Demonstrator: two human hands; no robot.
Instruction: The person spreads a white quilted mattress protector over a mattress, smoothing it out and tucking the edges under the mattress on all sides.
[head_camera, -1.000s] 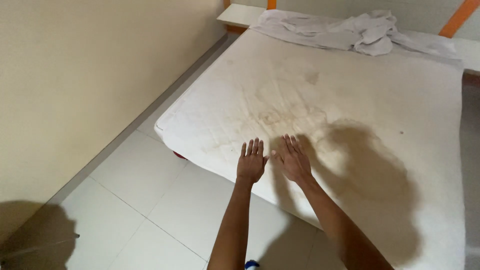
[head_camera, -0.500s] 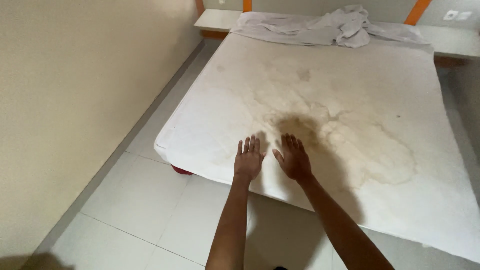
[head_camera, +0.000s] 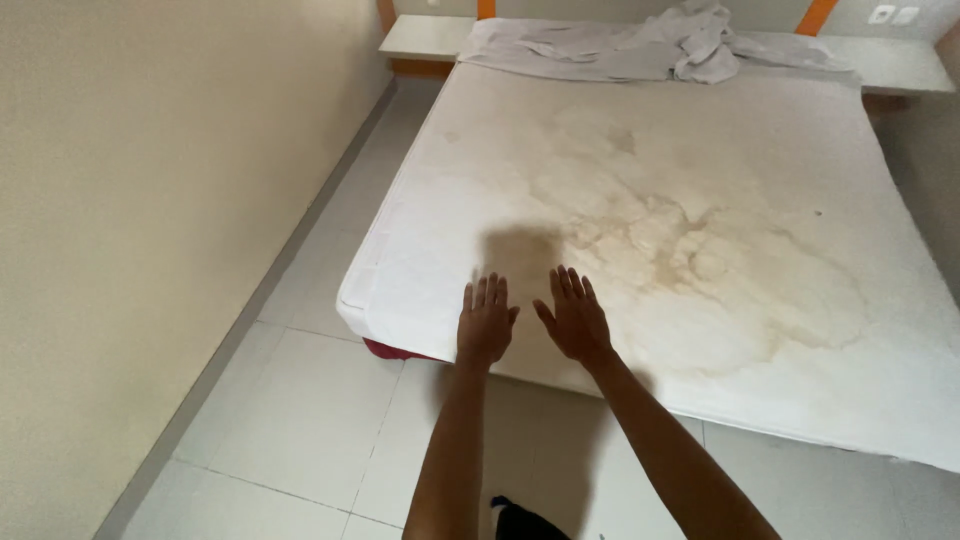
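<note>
Fingers are spreading flat, holding nothing, over the bare stained mattress.
Left hand and right hand are hovering side by side above its near edge; crumpled sheet is lying at the far end.

We looked down on a bare white mattress marked with broad yellowish stains, and our left hand and right hand were stretched out flat, side by side with fingers spread, over its near edge, empty and casting a shadow on the fabric just ahead. A crumpled white sheet lay bunched at the far end against a pale shelf. A beige wall ran along the left, with a white tiled floor between it and the mattress.
</note>
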